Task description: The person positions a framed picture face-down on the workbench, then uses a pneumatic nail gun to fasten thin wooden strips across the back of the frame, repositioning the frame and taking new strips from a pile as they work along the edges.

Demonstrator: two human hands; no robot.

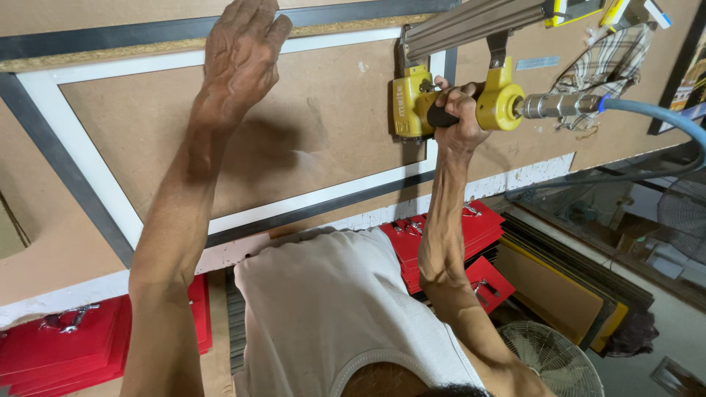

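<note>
**Framing workshop, seen from the bench**

A small picture-framing workshop, judging by the gear. On the bench [44, 213], a black-and-white frame [309, 200] backed with brown board [323, 110]. Above it, a yellow pneumatic nailer [441, 99] fed by a blue air hose [662, 117]. Below, red boards [66, 345] with metal clips stacked in piles, more sheets [566, 279] leaning nearby, and two fans [548, 356] on the floor.

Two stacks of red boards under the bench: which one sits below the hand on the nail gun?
The red stack at centre right, directly under the right hand gripping the yellow nail gun. The other red stack lies far left, below the left hand pressed flat on the backing board.
</note>
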